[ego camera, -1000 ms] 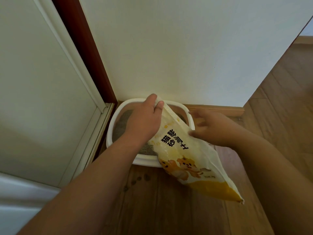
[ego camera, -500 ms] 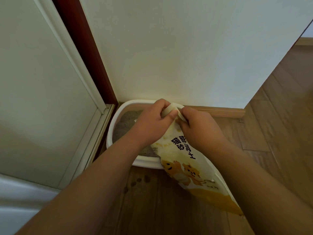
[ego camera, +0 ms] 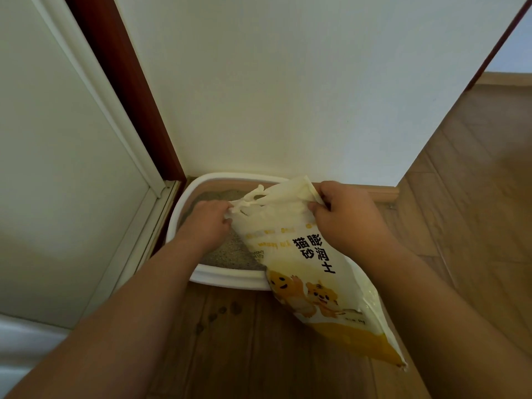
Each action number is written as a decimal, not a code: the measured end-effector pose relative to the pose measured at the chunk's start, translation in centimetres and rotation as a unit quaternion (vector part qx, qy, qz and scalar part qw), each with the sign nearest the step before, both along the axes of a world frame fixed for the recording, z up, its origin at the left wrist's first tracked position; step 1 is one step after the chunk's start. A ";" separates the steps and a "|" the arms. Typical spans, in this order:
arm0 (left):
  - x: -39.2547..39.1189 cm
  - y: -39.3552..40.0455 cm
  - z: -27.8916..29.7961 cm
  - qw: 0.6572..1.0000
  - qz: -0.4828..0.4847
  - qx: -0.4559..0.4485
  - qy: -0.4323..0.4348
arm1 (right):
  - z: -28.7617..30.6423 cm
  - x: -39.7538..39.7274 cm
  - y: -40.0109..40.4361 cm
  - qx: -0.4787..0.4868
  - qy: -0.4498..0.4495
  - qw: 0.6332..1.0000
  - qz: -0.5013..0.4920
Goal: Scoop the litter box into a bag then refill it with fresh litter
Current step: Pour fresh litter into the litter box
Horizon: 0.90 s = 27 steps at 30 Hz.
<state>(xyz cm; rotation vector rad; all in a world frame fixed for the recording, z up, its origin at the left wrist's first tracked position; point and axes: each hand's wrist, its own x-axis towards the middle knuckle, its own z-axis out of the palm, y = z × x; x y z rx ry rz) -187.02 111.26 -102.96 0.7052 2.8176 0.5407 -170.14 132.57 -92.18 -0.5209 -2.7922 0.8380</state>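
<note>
Both your hands grip the top of the litter bag (ego camera: 311, 272) over the litter box (ego camera: 230, 276).

Your left hand (ego camera: 208, 223) pinches the bag's top left corner, fingers curled into the crumpled plastic, above the grey litter (ego camera: 227, 251) inside the box. Your right hand (ego camera: 344, 217) clamps the top right corner, thumb and fingers closed on the folded edge. The bag lies tilted, its mouth end up over the box's right half, its yellow bottom end trailing down toward you across the box's near rim and onto the wooden floor (ego camera: 259, 355). The white box sits in the floor's corner, its far edge against the white wall (ego camera: 288, 96), its left edge beside the door frame (ego camera: 126, 90).
</note>
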 end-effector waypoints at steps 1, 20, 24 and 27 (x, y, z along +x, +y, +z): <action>0.2 0.1 -0.1 1.000 0.001 -0.007 0.009 | 0.0 0.1 0.1 -0.003 0.001 1.000 -0.002; 6.1 0.1 8.5 0.995 -0.075 0.057 0.018 | 0.2 1.8 2.1 -0.089 0.054 0.989 -0.108; 7.1 -0.1 10.5 0.991 -0.058 0.107 0.046 | 0.7 1.9 2.9 -0.111 0.071 0.981 -0.142; 6.9 -0.4 10.8 0.986 -0.028 0.144 0.078 | 0.8 1.9 3.1 -0.116 0.065 0.980 -0.145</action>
